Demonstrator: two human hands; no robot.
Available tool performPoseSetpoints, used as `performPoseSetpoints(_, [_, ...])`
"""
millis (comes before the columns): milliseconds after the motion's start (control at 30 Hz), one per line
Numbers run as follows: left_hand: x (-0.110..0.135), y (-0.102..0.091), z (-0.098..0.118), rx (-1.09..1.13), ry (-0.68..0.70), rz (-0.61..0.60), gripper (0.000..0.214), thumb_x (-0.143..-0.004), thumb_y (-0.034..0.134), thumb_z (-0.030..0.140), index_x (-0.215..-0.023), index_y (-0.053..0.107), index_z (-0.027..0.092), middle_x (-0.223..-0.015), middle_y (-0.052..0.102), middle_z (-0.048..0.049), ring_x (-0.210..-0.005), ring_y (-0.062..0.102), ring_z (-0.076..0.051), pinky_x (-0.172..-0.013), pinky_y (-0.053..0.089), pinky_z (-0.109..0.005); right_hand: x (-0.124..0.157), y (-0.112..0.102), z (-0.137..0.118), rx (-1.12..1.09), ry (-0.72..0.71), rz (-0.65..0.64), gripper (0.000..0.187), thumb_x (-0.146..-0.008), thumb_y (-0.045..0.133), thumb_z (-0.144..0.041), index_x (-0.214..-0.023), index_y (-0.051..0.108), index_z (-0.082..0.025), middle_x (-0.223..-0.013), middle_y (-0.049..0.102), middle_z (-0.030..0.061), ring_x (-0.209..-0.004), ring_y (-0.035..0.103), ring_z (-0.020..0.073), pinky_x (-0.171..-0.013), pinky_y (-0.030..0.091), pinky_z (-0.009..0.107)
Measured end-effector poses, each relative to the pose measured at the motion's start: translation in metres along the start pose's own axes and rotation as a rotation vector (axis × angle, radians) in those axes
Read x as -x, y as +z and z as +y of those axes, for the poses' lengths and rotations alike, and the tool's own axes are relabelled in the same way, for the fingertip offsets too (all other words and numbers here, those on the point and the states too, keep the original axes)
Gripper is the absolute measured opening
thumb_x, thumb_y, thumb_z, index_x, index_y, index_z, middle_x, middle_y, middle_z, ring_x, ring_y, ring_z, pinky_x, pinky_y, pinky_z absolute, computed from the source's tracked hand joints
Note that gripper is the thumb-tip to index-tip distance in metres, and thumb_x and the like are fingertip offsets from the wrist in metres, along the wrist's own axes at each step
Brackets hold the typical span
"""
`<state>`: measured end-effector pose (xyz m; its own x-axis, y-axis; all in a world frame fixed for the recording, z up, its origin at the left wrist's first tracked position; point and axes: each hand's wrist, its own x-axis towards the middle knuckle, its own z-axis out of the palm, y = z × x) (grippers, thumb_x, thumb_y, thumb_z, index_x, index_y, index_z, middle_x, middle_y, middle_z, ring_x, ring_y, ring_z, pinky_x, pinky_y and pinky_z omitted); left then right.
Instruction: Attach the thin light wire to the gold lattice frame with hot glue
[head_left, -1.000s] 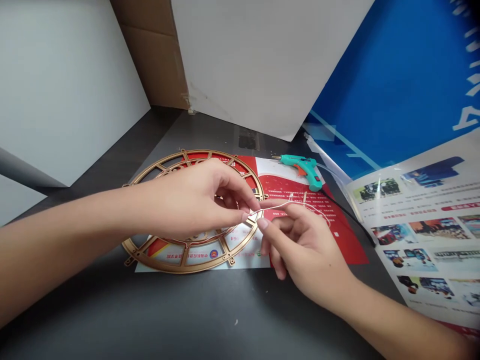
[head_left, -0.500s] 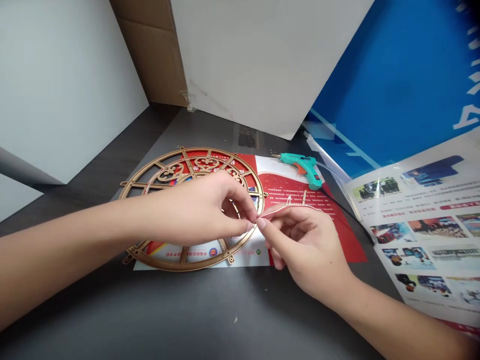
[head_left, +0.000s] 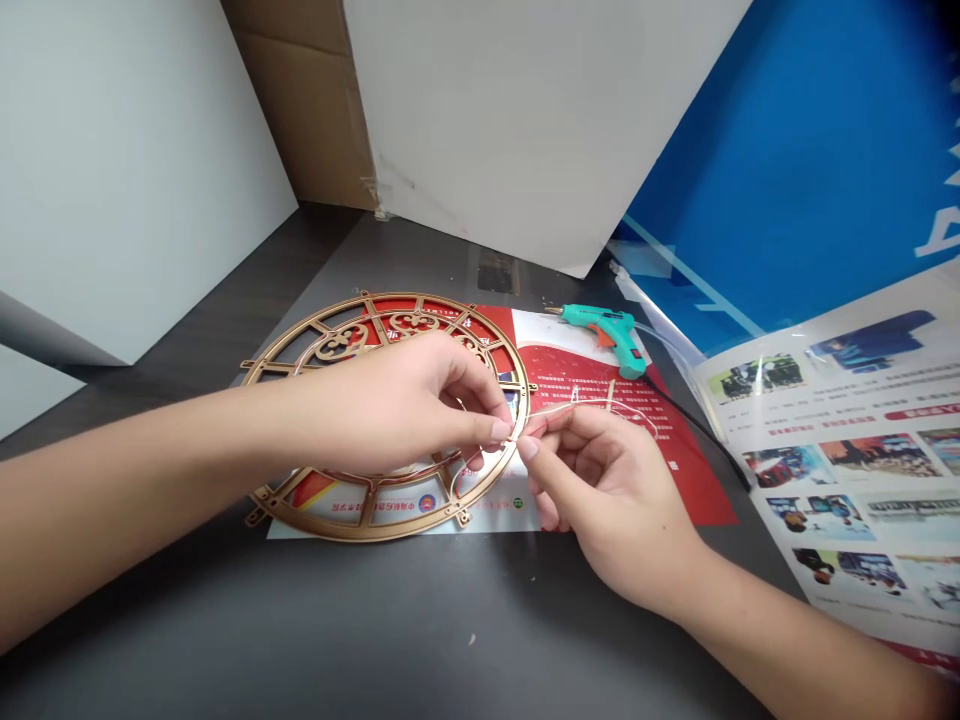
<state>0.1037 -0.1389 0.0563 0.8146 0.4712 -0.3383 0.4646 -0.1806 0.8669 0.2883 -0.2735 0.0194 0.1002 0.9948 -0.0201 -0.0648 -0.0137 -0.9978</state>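
Over the right edge of a round gold openwork frame (head_left: 352, 530), my left hand (head_left: 427, 400) pinches a thin wire between thumb and forefinger. Close beside it, my right hand (head_left: 619, 490) has its thumb and forefinger pressed together on the same thin wire (head_left: 600, 403). White and reddish strands run from there over the right fingers and trail to the right. The fingertips nearly meet, and the exact spot they grip is too small to make out. Under my left hand much of the frame's middle is hidden; thin wire also runs along its inner ring.
Beneath the frame lies a red and white printed sheet (head_left: 705, 495) on the dark table (head_left: 360, 630). A teal glue gun (head_left: 611, 328) with an orange trigger rests behind my right hand, its black cord (head_left: 697, 430) running right. White panels and a blue printed board (head_left: 757, 170) stand around the back.
My fingertips have drawn slightly apart, and the left fingers have shifted a little. The wire strands beyond my right hand now spread farther apart.
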Motion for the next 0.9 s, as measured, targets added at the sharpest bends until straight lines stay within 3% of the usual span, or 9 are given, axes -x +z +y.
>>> performPoseSetpoints(167, [-0.001,0.002,-0.002,0.030,-0.011,-0.016,0.029,-0.095,0.078,0.051,-0.088,0.084,0.024,-0.083,0.083,-0.0058,-0.079,0.079,-0.024,-0.071,0.061,-0.033,0.002,0.001,0.001,-0.005,0.047,-0.064,0.028,-0.097,0.088,-0.038,-0.091,0.067,-0.021,-0.064,0.061,-0.0077,-0.050,0.055,0.0072,-0.049,0.047,0.019])
performPoseSetpoints(400, [-0.002,0.001,-0.006,0.078,-0.020,-0.048,0.024,-0.096,0.078,0.048,-0.088,0.082,0.026,-0.084,0.082,-0.0040,-0.080,0.078,-0.023,-0.071,0.058,-0.032,0.002,0.001,0.002,0.010,0.026,-0.090,0.024,-0.098,0.086,-0.036,-0.091,0.068,-0.022,-0.069,0.064,-0.0055,-0.055,0.057,0.0078,-0.053,0.049,0.020])
performPoseSetpoints(633, [-0.003,0.001,-0.003,0.019,-0.020,-0.078,0.029,-0.090,0.078,0.051,-0.088,0.080,0.022,-0.083,0.082,-0.0068,-0.080,0.080,-0.026,-0.072,0.061,-0.035,0.002,-0.001,0.006,0.088,-0.001,0.003,0.025,-0.081,0.097,-0.022,-0.091,0.074,-0.021,-0.072,0.072,-0.0030,-0.058,0.064,0.0104,-0.053,0.054,0.021])
performPoseSetpoints(900, [-0.001,0.003,0.000,0.056,-0.007,-0.059,0.021,-0.087,0.082,0.043,-0.090,0.081,0.023,-0.081,0.083,-0.0055,-0.077,0.080,-0.023,-0.067,0.058,-0.032,0.002,-0.004,0.010,0.227,-0.081,-0.001,0.010,-0.089,0.090,-0.025,-0.089,0.081,-0.020,-0.065,0.074,-0.0008,-0.052,0.061,0.0119,-0.048,0.048,0.024])
